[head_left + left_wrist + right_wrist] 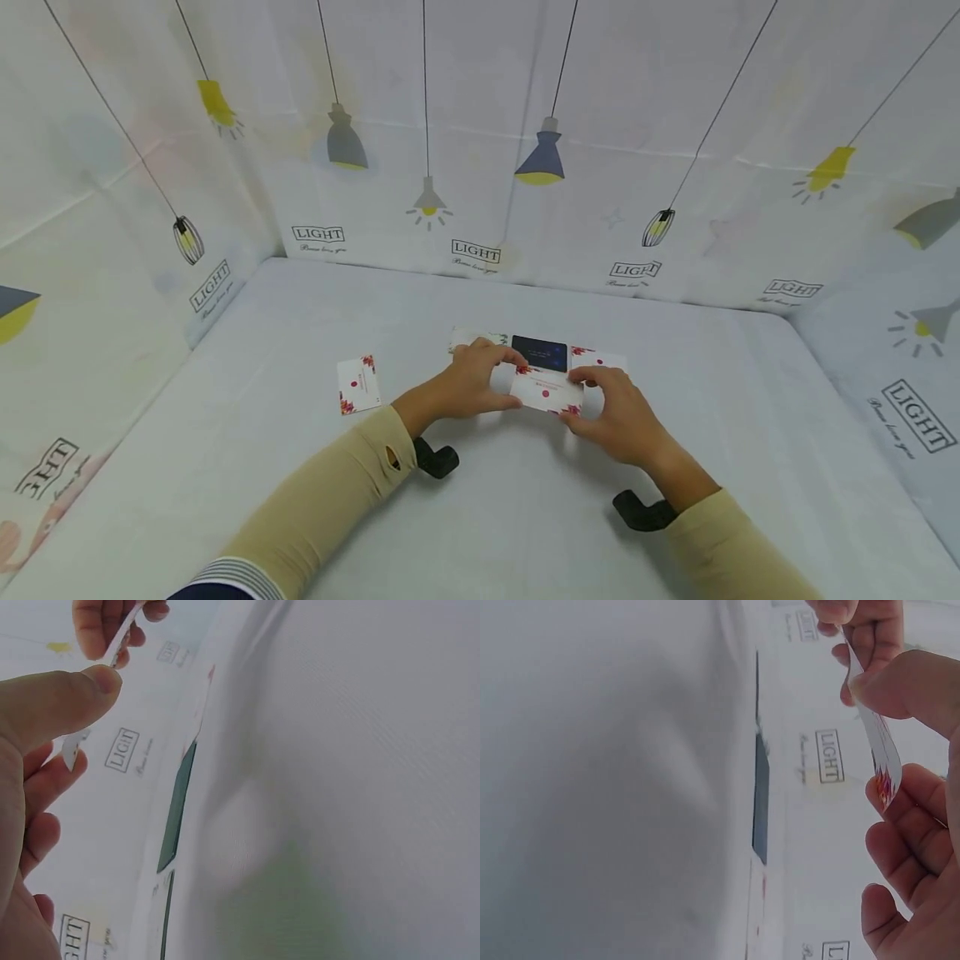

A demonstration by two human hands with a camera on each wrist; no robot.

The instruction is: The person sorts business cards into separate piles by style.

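A white card with red flower corners (547,390) is held up off the table between both hands. Its left end is pinched by my left hand (472,382), its right end by my right hand (617,414). From the right wrist view the card (876,731) looks bowed, with thumb and fingers on its edges. In the left wrist view most of the card is hidden behind the left thumb (67,701). Just beyond, a dark blue card (539,353) lies flat between a pale card with grey print (468,337) and a white card with red flowers (597,358).
Farther left, another white card with red flowers (358,385) lies alone on the white-covered table (480,517). A cloth backdrop (480,100) printed with lamps stands along the back and sides. Black curved pieces (437,458) show at both wrists.
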